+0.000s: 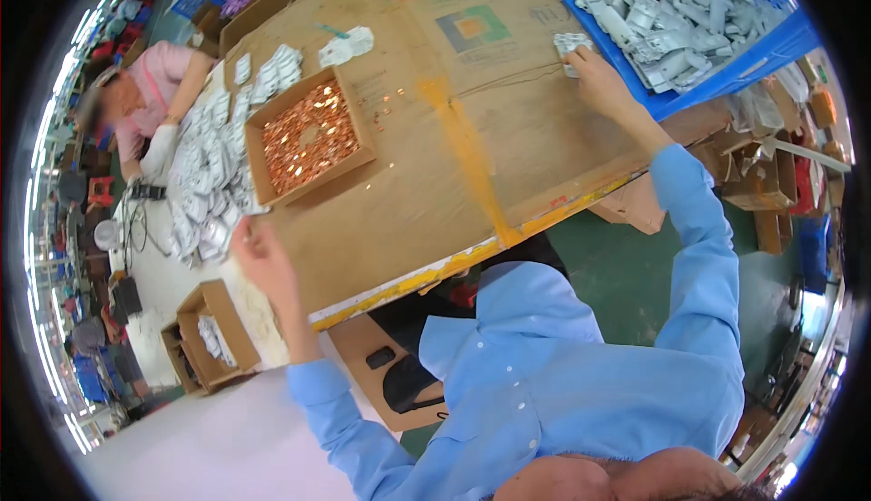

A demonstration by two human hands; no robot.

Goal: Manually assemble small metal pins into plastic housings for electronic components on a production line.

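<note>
A brown cardboard-covered table [417,211] bears a blue plastic crate [744,74] and a brown cardboard box [322,174]. The left hand [261,251], near the box, curls loosely (contents, I cannot tell); the right hand [601,82] pinches a flat white piece [572,43] beside the crate.

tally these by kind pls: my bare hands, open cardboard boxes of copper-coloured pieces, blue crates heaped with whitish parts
Bare hands: 2 (left hand, right hand)
Open cardboard box of copper-coloured pieces: 1
Blue crate heaped with whitish parts: 1
Total: 4
</note>
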